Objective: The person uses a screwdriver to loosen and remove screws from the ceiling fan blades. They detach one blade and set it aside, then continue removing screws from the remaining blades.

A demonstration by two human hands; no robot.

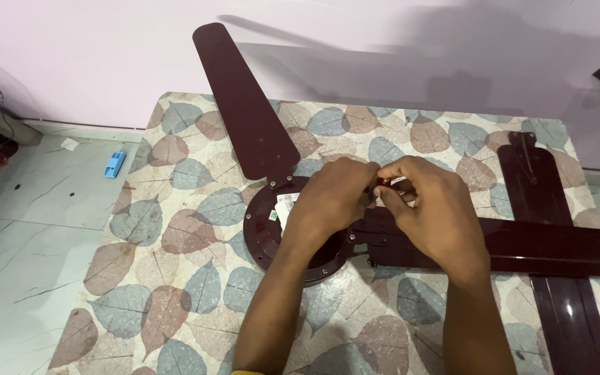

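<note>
Our left hand (331, 198) and right hand (430, 208) meet over the middle of the dark red fan motor (272, 236) and hide it, so we cannot tell what the small red bit (382, 182) in our pinched fingers is. We count three fan blades: one (244, 107) pointing away, one (543, 246) under our right hand, and one loose (557, 278), cut off at the bottom, on the leaf-patterned table (168, 229).

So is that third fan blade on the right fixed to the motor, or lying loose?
Loose: the third blade lies apart from the motor hub, crossed by an attached blade. Another attached blade points away.
</note>
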